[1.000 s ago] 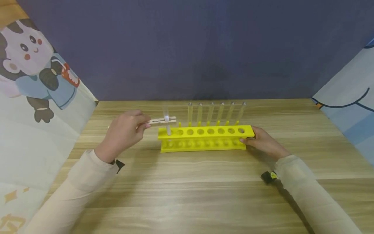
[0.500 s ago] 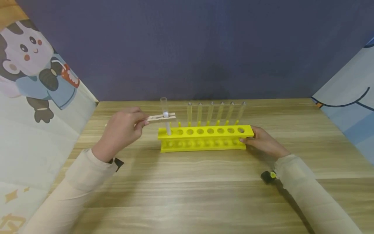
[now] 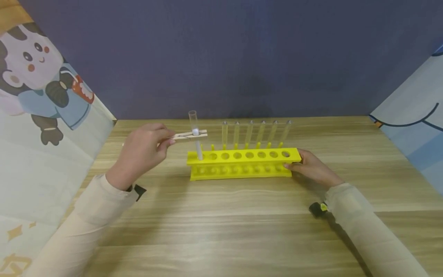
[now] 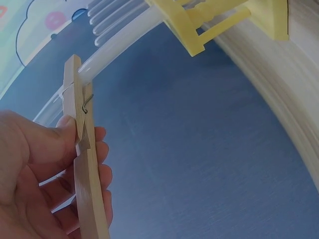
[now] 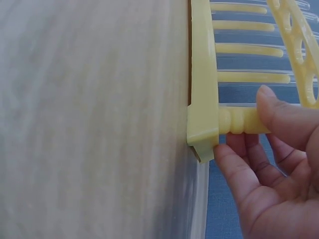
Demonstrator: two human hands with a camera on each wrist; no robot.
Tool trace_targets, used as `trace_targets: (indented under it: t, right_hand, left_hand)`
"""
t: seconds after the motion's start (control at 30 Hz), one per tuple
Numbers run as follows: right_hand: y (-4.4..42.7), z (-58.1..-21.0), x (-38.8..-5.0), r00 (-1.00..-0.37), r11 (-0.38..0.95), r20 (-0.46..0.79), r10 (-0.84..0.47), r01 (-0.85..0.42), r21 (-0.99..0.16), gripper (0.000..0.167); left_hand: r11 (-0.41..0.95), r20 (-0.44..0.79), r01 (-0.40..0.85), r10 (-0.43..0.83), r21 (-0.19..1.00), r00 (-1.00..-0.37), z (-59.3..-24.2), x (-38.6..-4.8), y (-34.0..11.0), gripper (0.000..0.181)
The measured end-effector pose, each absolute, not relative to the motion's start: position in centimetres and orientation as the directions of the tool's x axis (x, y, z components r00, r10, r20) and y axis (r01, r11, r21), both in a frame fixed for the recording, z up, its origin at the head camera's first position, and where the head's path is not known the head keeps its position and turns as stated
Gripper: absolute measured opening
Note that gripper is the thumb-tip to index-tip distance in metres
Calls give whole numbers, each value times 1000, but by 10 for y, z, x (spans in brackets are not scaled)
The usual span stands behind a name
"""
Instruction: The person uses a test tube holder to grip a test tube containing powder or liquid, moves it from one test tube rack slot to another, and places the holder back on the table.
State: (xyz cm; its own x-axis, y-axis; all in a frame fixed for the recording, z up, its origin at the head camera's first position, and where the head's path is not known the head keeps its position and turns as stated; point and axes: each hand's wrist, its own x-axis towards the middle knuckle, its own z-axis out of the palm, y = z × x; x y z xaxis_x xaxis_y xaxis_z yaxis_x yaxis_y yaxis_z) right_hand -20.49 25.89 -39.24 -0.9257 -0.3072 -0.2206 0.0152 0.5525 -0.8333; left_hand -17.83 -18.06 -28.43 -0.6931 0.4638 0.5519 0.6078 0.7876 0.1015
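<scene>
A wooden test tube clamp is pinched in my left hand; in the left wrist view my fingers and thumb wrap the clamp. Its jaws are round a clear test tube with white contents, whose lower end stands in the leftmost hole of the yellow rack, tilted slightly left. My right hand grips the rack's right end; in the right wrist view the thumb and fingers hold its end post. Several empty-looking tubes sit upside down on the pegs behind.
The rack stands on a wood-grain table. A dark blue panel rises behind the table's back edge. Cartoon-printed sheets hang at both sides. A dark object is attached at each wrist.
My left hand has moved slightly up and left with the clamp, which now sits higher. The tube's upper end shows clearly and leans more to the left. My right hand and the rack stay put.
</scene>
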Motion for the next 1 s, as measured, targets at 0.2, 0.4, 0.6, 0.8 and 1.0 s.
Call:
trace_targets:
  t: [0.2,0.4,0.6,0.8,1.0]
  right_hand:
    - [260,-393,-205,-923,548,-227,-310,21,-836,52]
    - [260,-393,-205,-924,552,-215,-316,5,-834,51]
    - [259,-393,-205,-927,566,-199,-317,-16,-825,49]
    - [259,-392,-204,-928,573,-201,-313,-16,-819,49]
    - [258,-392,-203,-928,553,-208,-310,1,-833,50]
  left_hand:
    - [790,549,604,460,105,-698,-282,-178,-181,11]
    - [793,557,600,453,104,-696,-280,-177,-181,12]
    - [793,561,600,449,108,-695,-279,-177,-180,12]
    - [783,572,613,458,102,-680,-278,-178,-177,12]
    - [778,579,619,457,107,-675,-278,-179,-175,12]
